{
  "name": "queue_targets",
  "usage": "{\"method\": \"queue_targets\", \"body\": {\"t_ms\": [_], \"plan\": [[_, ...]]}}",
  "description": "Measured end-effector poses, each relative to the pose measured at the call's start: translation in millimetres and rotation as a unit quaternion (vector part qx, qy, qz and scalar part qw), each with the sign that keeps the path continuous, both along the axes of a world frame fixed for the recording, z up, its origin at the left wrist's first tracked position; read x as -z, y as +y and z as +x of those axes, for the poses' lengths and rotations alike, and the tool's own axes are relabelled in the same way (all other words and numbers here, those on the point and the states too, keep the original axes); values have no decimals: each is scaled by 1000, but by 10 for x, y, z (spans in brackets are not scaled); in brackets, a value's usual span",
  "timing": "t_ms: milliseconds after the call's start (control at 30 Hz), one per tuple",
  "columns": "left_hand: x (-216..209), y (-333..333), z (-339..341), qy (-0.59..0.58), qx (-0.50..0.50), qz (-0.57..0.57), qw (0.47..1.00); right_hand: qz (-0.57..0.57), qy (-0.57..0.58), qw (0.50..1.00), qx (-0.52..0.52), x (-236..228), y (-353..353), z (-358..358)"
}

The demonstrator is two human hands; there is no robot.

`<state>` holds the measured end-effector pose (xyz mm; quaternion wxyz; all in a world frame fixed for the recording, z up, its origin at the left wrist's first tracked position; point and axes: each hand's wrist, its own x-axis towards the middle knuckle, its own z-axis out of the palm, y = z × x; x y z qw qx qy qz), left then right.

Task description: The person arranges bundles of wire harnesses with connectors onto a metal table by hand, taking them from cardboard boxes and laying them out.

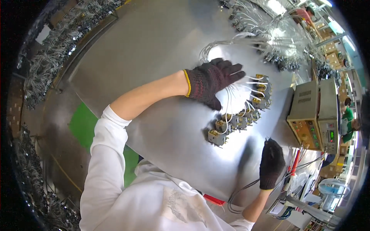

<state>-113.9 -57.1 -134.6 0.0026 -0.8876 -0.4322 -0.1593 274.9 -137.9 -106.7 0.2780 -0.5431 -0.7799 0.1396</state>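
Observation:
My left hand (216,81), in a dark knitted glove with a yellow cuff edge, reaches over the metal table with its fingers stretched out. Below and beside its fingers, white wires run to small grey box-shaped electrical parts with brass-coloured terminals. Some of these parts (217,137) stand in a slanting row, and others (263,92) are grouped at its far right end. Nearer to me on the right, my right hand (272,163), also gloved, is closed. A thin tip shows at its fingers, but the thing it holds is mostly hidden. Black cable passes by its wrist.
A test instrument (304,111) with lit displays stands at the right, a red handle (296,161) near it. Piles of wired parts (285,57) lie at the far right; more fill a rack (58,61) on the left. A fan (332,189) and other people are farther right.

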Motion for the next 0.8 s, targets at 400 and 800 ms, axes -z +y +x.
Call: {"method": "queue_targets", "body": {"t_ms": [400, 800], "plan": [[487, -103, 432, -137, 24, 150, 979, 139, -144, 973, -117, -307, 255, -690], [-467, -289, 237, 169, -93, 447, 874, -19, -60, 964, -257, -297, 787, -1660]]}}
